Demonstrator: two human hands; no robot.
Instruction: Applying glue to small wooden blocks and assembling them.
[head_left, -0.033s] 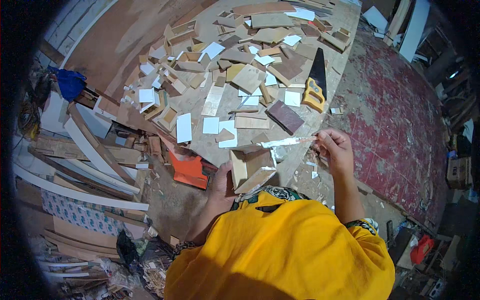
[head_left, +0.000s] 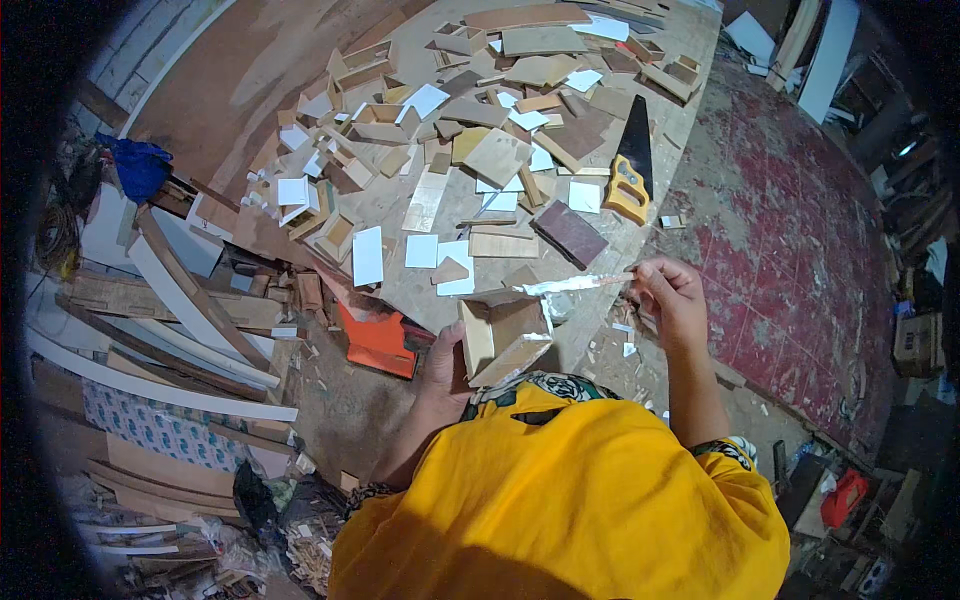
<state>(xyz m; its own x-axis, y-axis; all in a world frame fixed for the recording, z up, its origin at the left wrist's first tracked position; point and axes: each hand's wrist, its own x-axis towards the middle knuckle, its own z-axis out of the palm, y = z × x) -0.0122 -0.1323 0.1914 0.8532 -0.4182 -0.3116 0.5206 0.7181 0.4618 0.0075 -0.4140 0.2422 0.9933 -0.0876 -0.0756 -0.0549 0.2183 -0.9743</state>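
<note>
My left hand (head_left: pixel 446 366) grips the left side of a small open wooden box (head_left: pixel 508 340), held near my body at the table's near edge. White glue shows along the box's right edge. In my right hand (head_left: pixel 670 295), between thumb and fingers, is one end of a thin stick (head_left: pixel 575 284) smeared thickly with white glue. The stick lies level, its coated tip at the box's upper right corner; whether it touches cannot be told. Behind the box a dark brown wooden block (head_left: pixel 570 234) rests on the table.
The wooden table (head_left: pixel 655 150) carries a handsaw (head_left: pixel 630 170) with a yellow handle, white square pieces (head_left: pixel 422 251) and many wood offcuts and small boxes (head_left: pixel 387 122). An orange object (head_left: pixel 375 342) sits below its left edge. At right lies a worn red surface (head_left: pixel 780 230); scrap strips (head_left: pixel 180 390) crowd the left.
</note>
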